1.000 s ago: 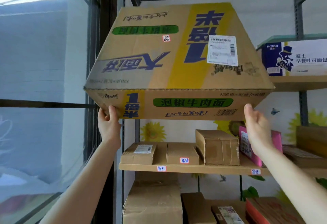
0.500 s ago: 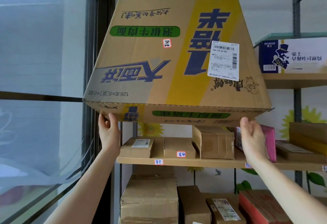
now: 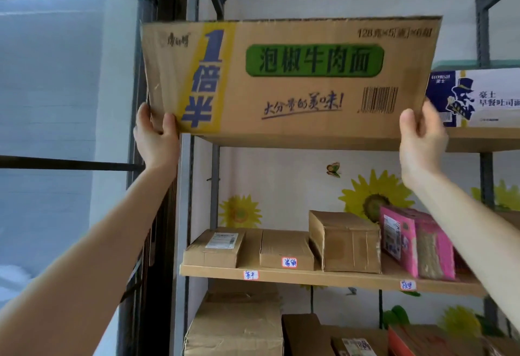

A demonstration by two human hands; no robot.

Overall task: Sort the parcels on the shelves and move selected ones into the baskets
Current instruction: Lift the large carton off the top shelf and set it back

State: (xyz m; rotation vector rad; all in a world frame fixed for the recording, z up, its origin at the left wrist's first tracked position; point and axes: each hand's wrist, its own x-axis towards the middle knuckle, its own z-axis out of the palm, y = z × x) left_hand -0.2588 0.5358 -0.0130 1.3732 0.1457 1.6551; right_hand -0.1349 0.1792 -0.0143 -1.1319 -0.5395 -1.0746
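Observation:
A large brown noodle carton (image 3: 289, 79) with a green label and a yellow stripe sits at the level of the top shelf (image 3: 478, 139), its front face toward me. My left hand (image 3: 156, 136) grips its lower left corner. My right hand (image 3: 422, 136) grips its lower right corner. Whether the carton rests fully on the shelf board is unclear. No basket is in view.
A white and blue carton (image 3: 475, 96) stands right of the big carton. The middle shelf (image 3: 323, 278) carries three brown parcels and a pink box (image 3: 416, 246). More parcels (image 3: 236, 324) lie on the shelf below. A window is at left.
The carton was tipped with its top panel facing me; it has swung level onto the top shelf, front face now showing. Both hands stayed at its lower corners.

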